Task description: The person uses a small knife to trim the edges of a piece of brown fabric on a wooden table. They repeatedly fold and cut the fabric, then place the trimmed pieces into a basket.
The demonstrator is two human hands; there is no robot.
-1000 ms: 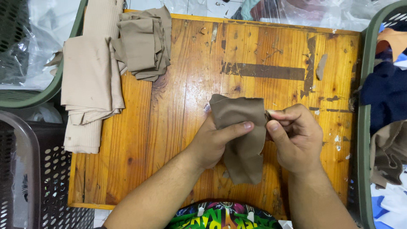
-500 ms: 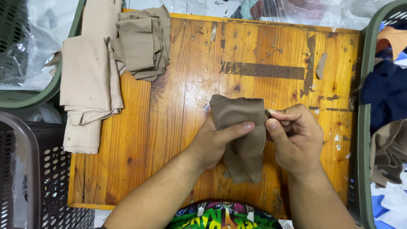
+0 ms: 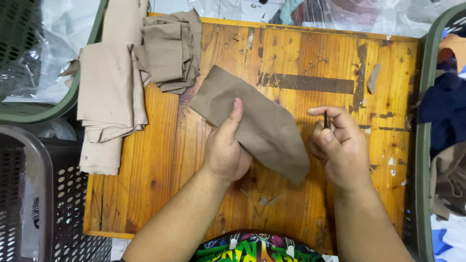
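Unfolded since half a second before: brown cloth piece [image 3: 257, 127], then bunched between both hands, now spread flat and slanting across the wooden surface [image 3: 301, 204], from upper left toward lower right. Pinned near its middle by the left hand [image 3: 226, 148], thumb pressed on top, remaining fingers curled underneath and out of sight. Parted from the cloth, the right hand [image 3: 340, 145], closed round a thin dark tool [image 3: 325, 119] pinched between thumb and forefinger; kind of tool too small to make out. Open wood to the right of that hand as far as the surface edge, and more along the near edge below both wrists. Crowded at the upper left: a heap of folded tan pieces [image 3: 170, 51] just beside the cloth's top corner, and a paler beige stack [image 3: 109, 92] overhanging the left edge. Green basket [image 3: 421, 145] at the right, cut off by the frame, holding dark blue cloth. Black crate [image 3: 34, 204] at lower left, likewise partly cropped.
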